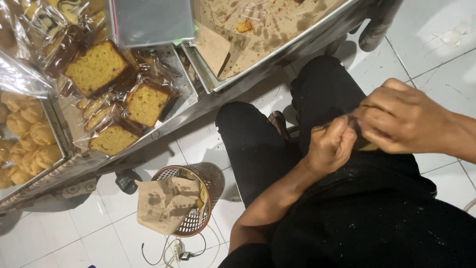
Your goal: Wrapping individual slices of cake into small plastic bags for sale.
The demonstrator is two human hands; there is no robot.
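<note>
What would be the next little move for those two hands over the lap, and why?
Probably set the piece down with the wrapped cake slices on the tray: both the left hand and right hand pinch something small and mostly hidden above the lap.

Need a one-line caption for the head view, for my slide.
Both hands, left and right, pinch a clear wrapper over the lap, beside wrapped cake slices and a waste basket.

Clear plastic bags [106, 94] lie on the tray at the upper left, each wrapped round a square yellow cake slice with a dark brown crust (three slices show plainly). Above them a flat, grey-tinted stack of empty plastic bags [151, 20] rests. At the far left more clear wrap [20, 74] covers pale round pastries.
</note>
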